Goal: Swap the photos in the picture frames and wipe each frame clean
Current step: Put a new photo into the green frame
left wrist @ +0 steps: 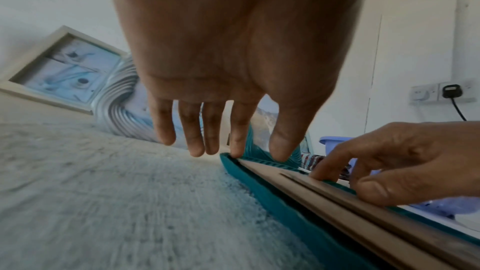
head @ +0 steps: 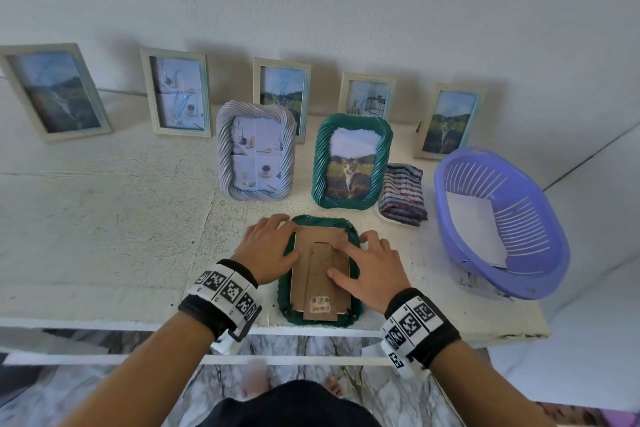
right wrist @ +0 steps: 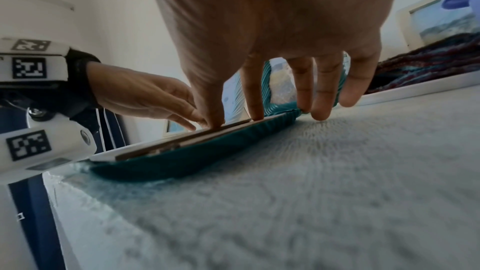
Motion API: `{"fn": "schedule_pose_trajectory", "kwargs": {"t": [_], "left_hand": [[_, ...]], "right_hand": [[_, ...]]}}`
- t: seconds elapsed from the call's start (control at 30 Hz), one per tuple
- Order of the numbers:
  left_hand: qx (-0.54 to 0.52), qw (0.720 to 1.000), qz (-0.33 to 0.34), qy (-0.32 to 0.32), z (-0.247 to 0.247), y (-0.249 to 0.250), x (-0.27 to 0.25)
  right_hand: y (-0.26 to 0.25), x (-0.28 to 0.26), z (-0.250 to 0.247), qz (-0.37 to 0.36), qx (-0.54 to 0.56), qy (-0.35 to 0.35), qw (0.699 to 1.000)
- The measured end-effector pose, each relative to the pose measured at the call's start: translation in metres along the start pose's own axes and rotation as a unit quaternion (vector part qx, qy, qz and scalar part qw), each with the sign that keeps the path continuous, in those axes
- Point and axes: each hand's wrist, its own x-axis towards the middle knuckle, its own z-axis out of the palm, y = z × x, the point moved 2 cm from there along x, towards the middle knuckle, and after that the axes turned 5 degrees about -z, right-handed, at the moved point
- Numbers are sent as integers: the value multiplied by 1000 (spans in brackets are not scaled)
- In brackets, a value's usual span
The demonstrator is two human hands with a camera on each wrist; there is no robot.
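On table edge: green frame lies face down, cardboard back up — between both hands, nearer the person than the cat frame.
Left hand: fingers straight and slightly spread, tips resting on the frame's far left corner.
Right hand: fingers spread, thumb and forefinger pressing the back.
Progress: early, I judge — back still seated, photo not out, no swap visible.
Cloth: folded, right of the cat frame, untouched; wiping remains.
Writing: barcode sticker on the back's near end — digits too blurred to read.
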Motion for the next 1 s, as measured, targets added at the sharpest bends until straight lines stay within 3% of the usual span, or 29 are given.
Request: {"fn": "schedule_pose_trajectory", "kwargs": {"t": [0.57,0.7,1.0], "left_hand": [[-183,980,-59,-49,1,-11,2],[-223,972,-71,-32,2,-10,0],[-189,979,-64,-38,2,-9,1]], "right_hand": [[2,0,4,3,16,7,1000],[3,0,4,2,20,8,1000],[4,0,4,-2,21,12,1000]]}}
